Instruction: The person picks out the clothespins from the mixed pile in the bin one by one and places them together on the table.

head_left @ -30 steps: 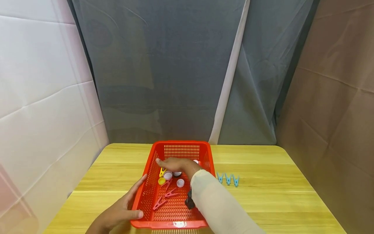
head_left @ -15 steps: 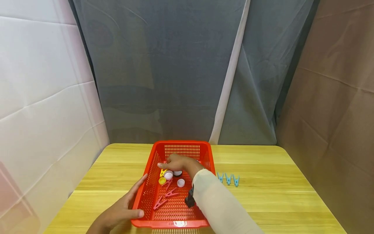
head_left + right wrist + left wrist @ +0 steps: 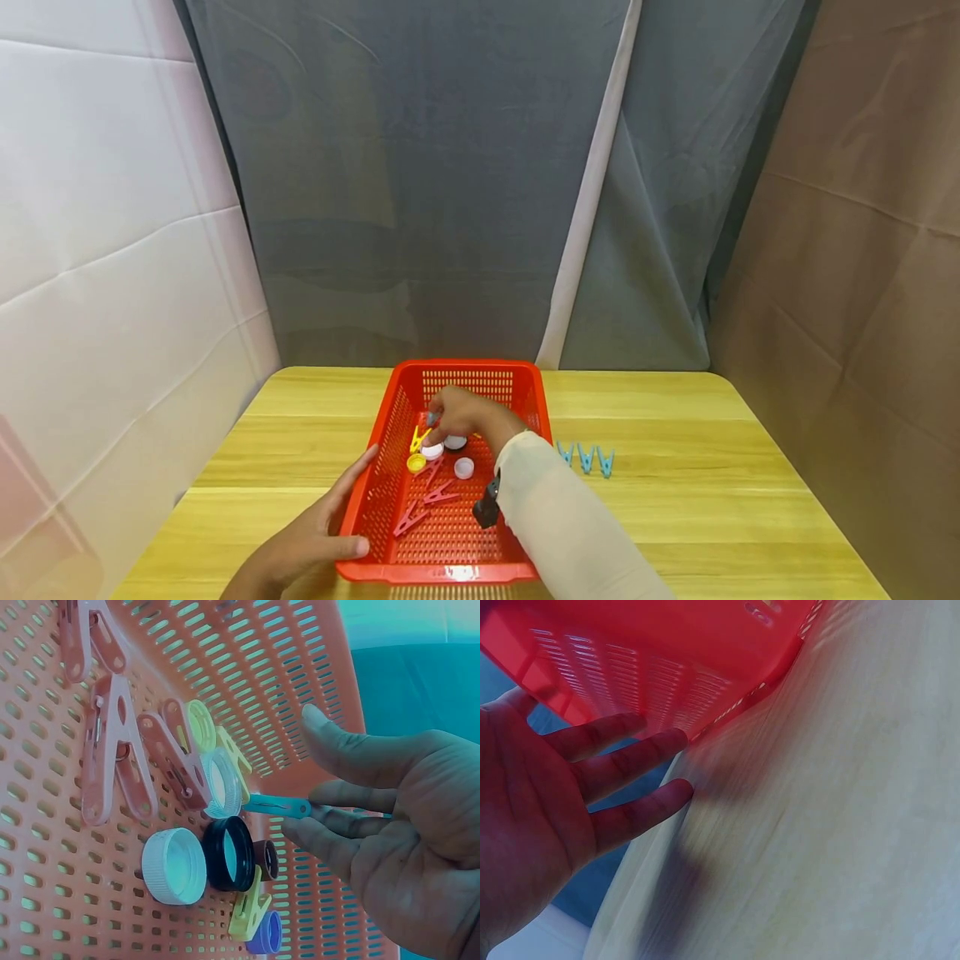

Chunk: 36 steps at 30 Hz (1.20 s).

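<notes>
A red plastic basket stands on the table before me. My left hand rests along its left side, thumb at the rim and the other fingers straight and spread beside the outer wall. My right hand reaches inside near the far left corner. At its fingertips is a blue clothespin, whose end lies between the fingers, with the thumb held apart. Near it lie a yellow clothespin, a white cap, a black-rimmed cap and a yellow cap.
Several pink clothespins lie toward the basket's near end. A purple cap and another yellow clothespin are in it too. Three light-blue clothespins stand in a row on the wooden table, right of the basket.
My right hand's fingers have bent down and drawn together; a blue clothespin now shows at their tips. My left hand has stayed at the basket's side.
</notes>
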{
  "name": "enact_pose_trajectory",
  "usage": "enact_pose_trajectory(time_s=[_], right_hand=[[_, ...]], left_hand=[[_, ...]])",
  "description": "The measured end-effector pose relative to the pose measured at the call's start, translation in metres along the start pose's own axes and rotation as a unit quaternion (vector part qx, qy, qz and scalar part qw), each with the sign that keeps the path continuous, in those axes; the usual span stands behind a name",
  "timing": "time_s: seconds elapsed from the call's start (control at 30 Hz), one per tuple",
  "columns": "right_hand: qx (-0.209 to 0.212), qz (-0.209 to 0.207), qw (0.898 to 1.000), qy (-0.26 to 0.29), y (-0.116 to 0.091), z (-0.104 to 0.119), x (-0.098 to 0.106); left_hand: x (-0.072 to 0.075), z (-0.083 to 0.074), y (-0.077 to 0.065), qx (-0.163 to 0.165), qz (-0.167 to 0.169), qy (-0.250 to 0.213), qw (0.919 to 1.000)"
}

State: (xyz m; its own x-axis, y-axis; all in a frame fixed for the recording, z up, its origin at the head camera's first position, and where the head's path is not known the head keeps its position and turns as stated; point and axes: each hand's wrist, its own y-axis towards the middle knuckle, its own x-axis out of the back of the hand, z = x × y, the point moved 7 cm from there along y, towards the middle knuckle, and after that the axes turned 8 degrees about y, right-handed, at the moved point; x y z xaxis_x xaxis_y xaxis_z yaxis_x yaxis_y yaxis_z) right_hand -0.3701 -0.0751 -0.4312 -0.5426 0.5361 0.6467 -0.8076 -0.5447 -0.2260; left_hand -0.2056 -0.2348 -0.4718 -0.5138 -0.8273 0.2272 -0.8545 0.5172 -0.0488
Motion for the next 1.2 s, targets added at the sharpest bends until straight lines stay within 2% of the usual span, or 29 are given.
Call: enact_pose_trajectory(time_s=[0.17,0.3,0.43,0.57,0.7,0.97,1.07,1.2], right_hand=[[0.004,-0.008,1.000,0.017,0.001,0.001,0.002],[0.013,-0.033,0.995,0.091,0.003,0.001,0.008],[0.013,-0.062,0.976,0.210,0.006,-0.002,0.015],[-0.023,-0.085,0.953,0.289,0.007,-0.009,0.019],[-0.045,-0.110,0.945,0.305,0.008,-0.014,0.022],[-0.020,-0.158,0.929,0.334,0.012,-0.013,0.030],[-0.024,-0.159,0.926,0.341,0.012,-0.013,0.031],[-0.037,-0.140,0.922,0.359,0.011,-0.013,0.030]], left_hand=[[0.001,0.002,0.001,0.012,-0.007,-0.001,0.9999],[0.001,0.003,0.002,0.024,-0.015,0.004,0.9996],[0.001,0.003,0.002,0.025,-0.018,0.011,0.9995],[0.001,0.003,0.003,0.028,-0.021,0.010,0.9993],[0.002,0.004,0.003,0.035,-0.027,0.011,0.9990],[0.003,0.005,0.004,0.036,-0.028,0.007,0.9989],[0.003,0.005,0.004,0.039,-0.032,0.010,0.9987],[0.005,0.007,0.004,0.050,-0.040,0.013,0.9979]])
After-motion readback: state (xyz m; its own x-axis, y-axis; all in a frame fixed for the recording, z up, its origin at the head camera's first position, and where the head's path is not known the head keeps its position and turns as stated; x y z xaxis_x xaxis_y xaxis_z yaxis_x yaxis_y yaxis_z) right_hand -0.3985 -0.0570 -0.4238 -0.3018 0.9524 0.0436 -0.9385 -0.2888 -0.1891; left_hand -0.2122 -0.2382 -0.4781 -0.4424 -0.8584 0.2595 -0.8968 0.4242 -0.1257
